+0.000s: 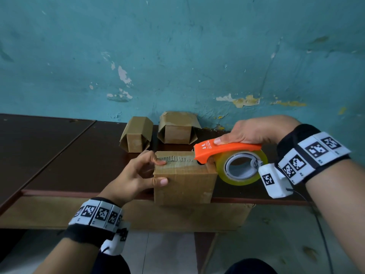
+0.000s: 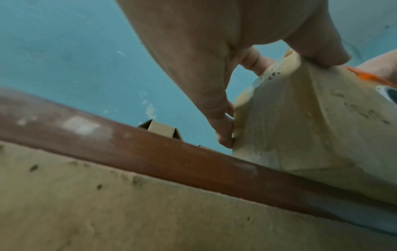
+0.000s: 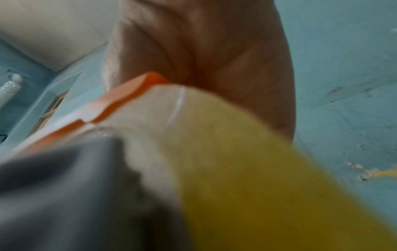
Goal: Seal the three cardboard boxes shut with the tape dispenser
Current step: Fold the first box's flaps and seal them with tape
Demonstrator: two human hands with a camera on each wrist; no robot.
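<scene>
A closed cardboard box (image 1: 184, 182) (image 2: 311, 129) stands at the table's front edge. My left hand (image 1: 142, 173) (image 2: 214, 76) grips its left corner, thumb on the front face and fingers on the top and side. My right hand (image 1: 254, 131) (image 3: 204, 56) holds an orange tape dispenser (image 1: 227, 150) (image 3: 126, 100) with a yellowish tape roll (image 1: 242, 168) (image 3: 247, 169). The dispenser's nose rests on the right end of the box's top. Two more cardboard boxes (image 1: 136, 134) (image 1: 177, 128) with loose flaps stand behind, near the wall.
The dark brown table (image 1: 59, 155) (image 2: 150, 152) stretches left with bare surface. A teal wall (image 1: 177, 56) with peeling paint rises right behind the far boxes. Below the table's front edge lies a tiled floor (image 1: 167, 254).
</scene>
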